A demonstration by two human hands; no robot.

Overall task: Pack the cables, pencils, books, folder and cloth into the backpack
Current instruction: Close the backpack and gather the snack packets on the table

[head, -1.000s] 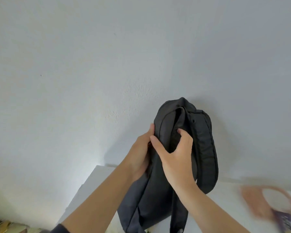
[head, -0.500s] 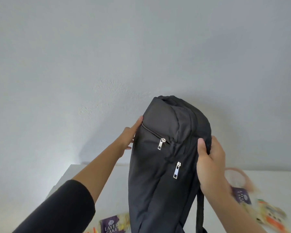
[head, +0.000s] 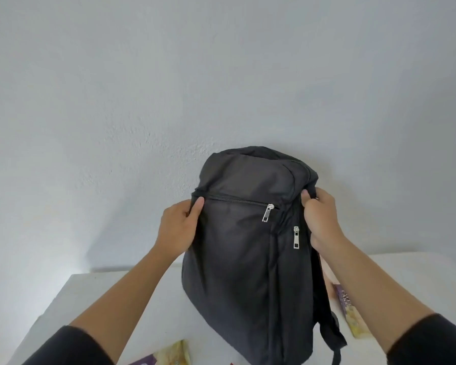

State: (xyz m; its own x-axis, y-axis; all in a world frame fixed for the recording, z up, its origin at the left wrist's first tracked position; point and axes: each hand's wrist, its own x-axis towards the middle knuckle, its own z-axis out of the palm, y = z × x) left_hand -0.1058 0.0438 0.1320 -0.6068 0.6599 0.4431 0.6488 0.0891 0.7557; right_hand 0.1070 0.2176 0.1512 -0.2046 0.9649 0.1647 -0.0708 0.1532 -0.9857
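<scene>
A dark grey backpack (head: 245,259) stands upright over the white table, its front facing me. Two silver zipper pulls hang on it: one at the end of the shut front-pocket zipper (head: 267,213), one on the side zipper (head: 296,237). My left hand (head: 178,227) grips the backpack's left edge near the pocket zipper. At the upper right edge my right hand (head: 320,219) holds the fabric. A strap (head: 332,335) hangs down at the bag's lower right. Cables, pencils, folder and cloth are out of view.
The white table (head: 103,299) meets a plain grey-white wall (head: 221,88). A purple and yellow packet (head: 352,316) lies right of the bag, partly behind my right arm. Another such packet (head: 173,355) shows at the bottom edge.
The backpack has turned from its strap side to its front facing me. My hands shifted to its left and right edges. The view tilted down, showing more table.
</scene>
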